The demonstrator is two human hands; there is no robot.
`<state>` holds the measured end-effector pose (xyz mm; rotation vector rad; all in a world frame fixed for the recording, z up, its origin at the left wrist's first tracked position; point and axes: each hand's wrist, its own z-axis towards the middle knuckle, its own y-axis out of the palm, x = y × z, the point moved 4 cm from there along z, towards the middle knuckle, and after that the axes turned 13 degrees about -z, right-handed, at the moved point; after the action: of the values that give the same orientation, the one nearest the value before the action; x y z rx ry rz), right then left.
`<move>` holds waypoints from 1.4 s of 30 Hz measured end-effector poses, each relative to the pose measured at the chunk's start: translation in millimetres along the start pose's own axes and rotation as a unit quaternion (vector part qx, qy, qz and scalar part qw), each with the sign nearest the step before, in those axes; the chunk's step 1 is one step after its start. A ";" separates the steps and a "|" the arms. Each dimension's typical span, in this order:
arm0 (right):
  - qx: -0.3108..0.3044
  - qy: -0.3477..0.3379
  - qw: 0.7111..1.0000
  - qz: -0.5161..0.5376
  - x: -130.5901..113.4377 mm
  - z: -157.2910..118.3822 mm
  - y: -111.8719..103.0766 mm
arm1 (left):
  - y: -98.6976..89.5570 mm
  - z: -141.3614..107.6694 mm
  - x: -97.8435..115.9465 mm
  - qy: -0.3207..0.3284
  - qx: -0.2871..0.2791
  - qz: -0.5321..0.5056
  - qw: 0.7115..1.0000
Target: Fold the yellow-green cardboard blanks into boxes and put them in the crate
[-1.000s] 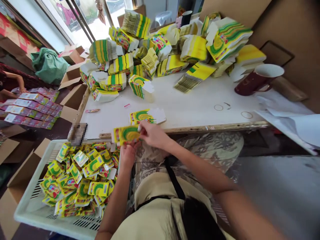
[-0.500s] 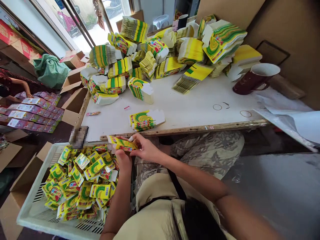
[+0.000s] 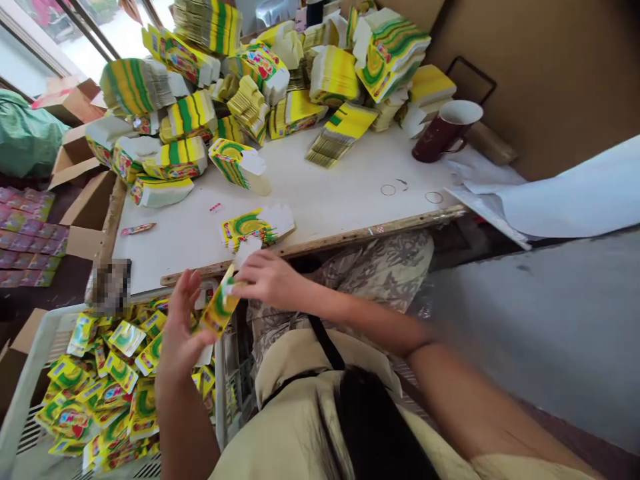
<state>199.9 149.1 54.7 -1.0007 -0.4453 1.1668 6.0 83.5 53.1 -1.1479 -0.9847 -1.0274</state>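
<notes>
My right hand (image 3: 273, 283) is closed on a small yellow-and-green carton (image 3: 222, 304), fingers at its upper end, where a white flap (image 3: 247, 251) sticks out. The carton is tilted above the basket's right rim. My left hand (image 3: 181, 333) is open, fingers spread and pointing up, with its thumb beside the carton's lower end; whether the thumb touches it I cannot tell. Under and around that hand lies a heap of similar cartons (image 3: 107, 393) in a pale plastic basket (image 3: 30, 360). Just beyond my right hand, a small stack of flat cartons (image 3: 250, 227) rests near the table's front edge.
Bundles of flat cartons (image 3: 190, 120) are piled along the back of the white table (image 3: 320, 200). A dark red mug (image 3: 443, 133) stands at the right, with rubber bands (image 3: 388, 190) nearby. A blurred-out object (image 3: 111, 287) sits at the near left corner. Open cardboard boxes (image 3: 83, 207) stand left.
My left hand has let go of the carton and spread its fingers to the left. The carton, now in my right hand, has turned more upright. The view has shifted right.
</notes>
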 end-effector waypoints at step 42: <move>-0.106 0.052 0.985 0.124 -10.0 -5.5 34.0 | 41.8 -6.8 -49.8 -0.055 0.070 0.226 0.970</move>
<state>181.6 139.4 25.4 -1.3239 -0.3741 1.3010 35.0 87.2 -5.3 -1.2466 -0.8137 -0.5268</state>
